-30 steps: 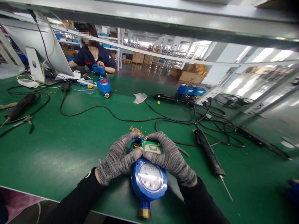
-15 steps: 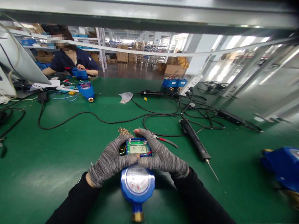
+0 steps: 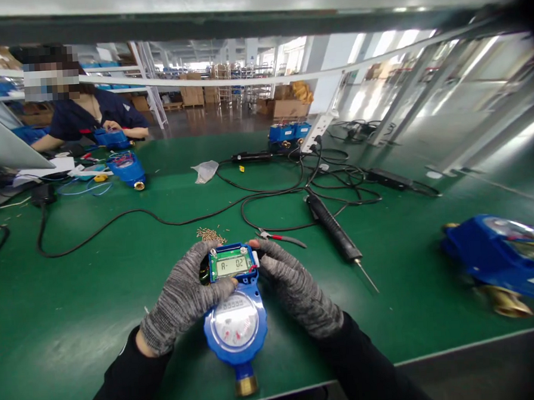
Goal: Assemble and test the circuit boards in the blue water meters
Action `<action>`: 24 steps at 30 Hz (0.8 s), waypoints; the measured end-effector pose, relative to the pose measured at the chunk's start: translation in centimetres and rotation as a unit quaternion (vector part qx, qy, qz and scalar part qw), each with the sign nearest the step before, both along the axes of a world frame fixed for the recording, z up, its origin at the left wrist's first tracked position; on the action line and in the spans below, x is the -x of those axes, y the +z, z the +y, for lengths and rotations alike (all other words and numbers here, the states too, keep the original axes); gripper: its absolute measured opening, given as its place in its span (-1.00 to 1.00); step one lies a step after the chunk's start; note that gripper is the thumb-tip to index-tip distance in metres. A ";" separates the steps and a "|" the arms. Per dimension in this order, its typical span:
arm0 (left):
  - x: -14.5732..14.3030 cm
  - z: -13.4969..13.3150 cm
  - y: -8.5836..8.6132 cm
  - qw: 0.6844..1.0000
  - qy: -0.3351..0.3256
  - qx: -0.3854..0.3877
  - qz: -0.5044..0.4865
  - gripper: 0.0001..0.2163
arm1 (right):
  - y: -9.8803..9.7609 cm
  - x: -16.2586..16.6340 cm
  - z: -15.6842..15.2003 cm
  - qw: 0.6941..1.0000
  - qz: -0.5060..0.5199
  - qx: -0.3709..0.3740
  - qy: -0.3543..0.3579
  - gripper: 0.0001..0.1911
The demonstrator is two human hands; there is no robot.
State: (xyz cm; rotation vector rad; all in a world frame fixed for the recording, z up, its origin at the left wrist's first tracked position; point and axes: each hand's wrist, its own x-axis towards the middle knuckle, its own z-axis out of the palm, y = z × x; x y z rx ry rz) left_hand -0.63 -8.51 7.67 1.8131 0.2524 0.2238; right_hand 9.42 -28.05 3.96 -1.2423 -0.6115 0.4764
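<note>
A blue water meter [image 3: 235,327] lies before me on the green bench, its brass pipe end [image 3: 246,385] towards me. Its upper housing is uncovered, showing a green circuit board and a lit display [image 3: 233,265] that reads about "A- 02". My left hand [image 3: 186,285], in a grey fingerless glove, is closed round the housing's left side, thumb across its lower edge. At the right side, my gloved right hand [image 3: 293,282] grips the housing's corner, beside a small white part [image 3: 255,258]. Some of its fingers are hidden.
Small brass screws [image 3: 210,235] lie heaped behind the meter, near red-handled cutters [image 3: 280,238]. An electric screwdriver [image 3: 335,229] with its cable rests to the right. Another blue meter [image 3: 498,259] stands far right. A power strip [image 3: 319,131] is behind; a co-worker [image 3: 95,113] sits back left.
My right thumb has left the housing's lower edge, and my right hand has shifted to its right side. The display changed from about "A- 00" to "A- 02". The whole view has turned rightward.
</note>
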 end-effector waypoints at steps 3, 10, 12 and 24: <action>0.1 -0.1 0.1 1.000 -0.003 0.023 -0.001 -0.42 | -0.1 1.1 -0.7 0.982 -0.120 0.025 -0.143 -0.72; 0.2 -0.2 -0.1 0.999 -0.001 0.044 -0.009 -0.40 | 0.1 3.6 -0.9 0.905 -0.365 0.067 -0.207 -0.67; 0.1 -0.2 -0.3 0.999 0.004 0.050 -0.011 -0.38 | 0.1 3.8 -0.9 0.881 -0.409 0.110 -0.210 -0.65; 0.1 -0.3 0.6 0.998 -0.010 0.066 0.006 -0.38 | -0.4 4.4 -1.3 0.803 -0.527 0.149 -0.236 -0.53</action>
